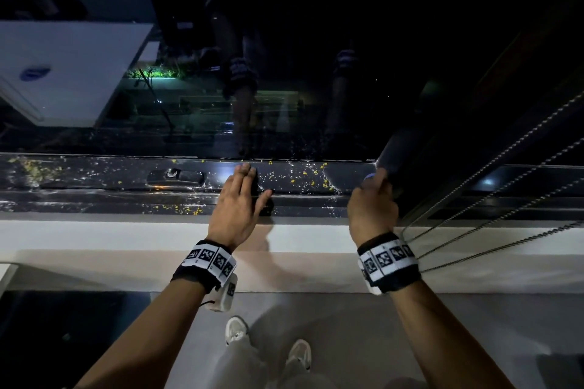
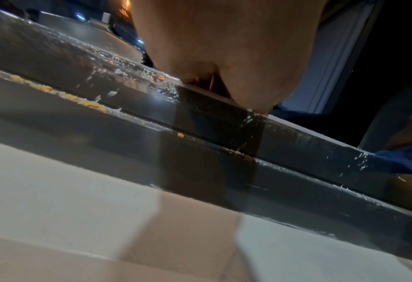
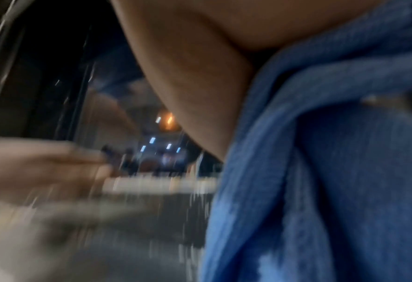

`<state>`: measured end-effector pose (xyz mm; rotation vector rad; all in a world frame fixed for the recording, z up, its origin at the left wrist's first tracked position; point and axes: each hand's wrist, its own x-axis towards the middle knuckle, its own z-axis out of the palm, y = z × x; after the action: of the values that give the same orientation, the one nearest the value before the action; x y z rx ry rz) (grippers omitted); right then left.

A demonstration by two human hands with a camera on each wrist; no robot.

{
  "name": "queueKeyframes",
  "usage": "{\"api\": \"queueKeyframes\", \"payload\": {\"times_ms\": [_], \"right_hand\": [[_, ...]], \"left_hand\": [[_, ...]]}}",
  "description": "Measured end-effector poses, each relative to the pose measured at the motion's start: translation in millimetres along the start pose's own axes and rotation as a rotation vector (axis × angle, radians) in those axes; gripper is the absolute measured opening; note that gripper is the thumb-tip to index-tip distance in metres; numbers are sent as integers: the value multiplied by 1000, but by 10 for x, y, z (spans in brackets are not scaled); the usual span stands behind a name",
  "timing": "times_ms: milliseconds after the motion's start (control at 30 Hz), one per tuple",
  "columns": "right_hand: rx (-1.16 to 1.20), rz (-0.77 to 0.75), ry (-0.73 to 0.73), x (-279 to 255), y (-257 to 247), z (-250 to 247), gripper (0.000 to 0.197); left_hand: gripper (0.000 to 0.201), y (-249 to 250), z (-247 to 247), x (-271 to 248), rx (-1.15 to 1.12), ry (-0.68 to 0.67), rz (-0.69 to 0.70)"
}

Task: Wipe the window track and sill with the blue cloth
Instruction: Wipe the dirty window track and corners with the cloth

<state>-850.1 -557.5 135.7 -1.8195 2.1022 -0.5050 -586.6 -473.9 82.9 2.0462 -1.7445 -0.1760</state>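
Observation:
The dark window track (image 1: 110, 180) runs left to right under the glass, strewn with yellow crumbs and white specks. Below it lies the pale sill (image 1: 94, 234). My left hand (image 1: 241, 196) rests flat on the track near the middle, fingers straight. My right hand (image 1: 374, 199) is further right on the track, gripping the blue cloth (image 3: 333, 171); only a blue sliver (image 1: 368, 178) shows at its fingertips in the head view. In the left wrist view the cloth (image 2: 403, 160) lies on the track edge (image 2: 296, 137) over a yellow patch.
Beaded blind cords (image 1: 493, 208) slant down across the right side by my right wrist. A metal latch slot (image 1: 175, 175) sits in the track left of my left hand. A dark window frame post (image 1: 407, 148) stands just beyond my right hand. My shoes (image 1: 268, 341) are on the floor below.

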Motion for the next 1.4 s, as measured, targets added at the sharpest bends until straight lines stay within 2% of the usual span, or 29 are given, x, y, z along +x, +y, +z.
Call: {"api": "queueKeyframes", "payload": {"times_ms": [100, 233, 333, 433, 500, 600, 667, 733, 800, 933, 1033, 1133, 1200, 1333, 1400], "right_hand": [[-46, 20, 8, 24, -76, -190, 40], [-59, -83, 99, 75, -217, -176, 42], [-38, -28, -8, 175, -99, 41, 41], [76, -30, 11, 205, -114, 147, 43], [156, -54, 27, 133, -203, 142, 37], [230, -163, -60, -27, -215, 122, 48], [313, -69, -7, 33, -88, 85, 37], [322, -11, 90, 125, 33, 85, 41], [323, -87, 62, 112, 6, 84, 47], [411, -41, -25, 124, -161, 124, 24], [349, -64, -124, 82, -43, 82, 27], [331, 5, -11, 176, -5, 55, 29], [393, -46, 17, 173, -145, 129, 27], [342, -229, -81, -64, -270, 240, 31], [361, -143, -126, -16, -151, 127, 27]], "left_hand": [[73, -4, 5, -9, 2, 13, 10], [72, -4, 28, -10, 2, 30, 11], [70, -14, 42, -8, 8, 52, 24], [68, -23, 52, 3, 17, 62, 27], [68, -13, 59, -6, 11, 58, 19], [68, -5, 53, 2, 1, 56, 26], [67, -16, 41, -2, -16, 49, 28], [67, -17, 34, -1, -13, 51, 26], [69, -15, 30, -4, -6, 48, 30], [67, -18, 39, 0, -13, 50, 29], [67, -35, 42, 0, -13, 44, 33], [68, -22, 31, 4, -23, 35, 19], [69, -21, 28, 6, -18, 34, 21], [69, -21, 24, -1, -20, 42, 25], [70, -27, 18, -2, -26, 37, 26]]}}
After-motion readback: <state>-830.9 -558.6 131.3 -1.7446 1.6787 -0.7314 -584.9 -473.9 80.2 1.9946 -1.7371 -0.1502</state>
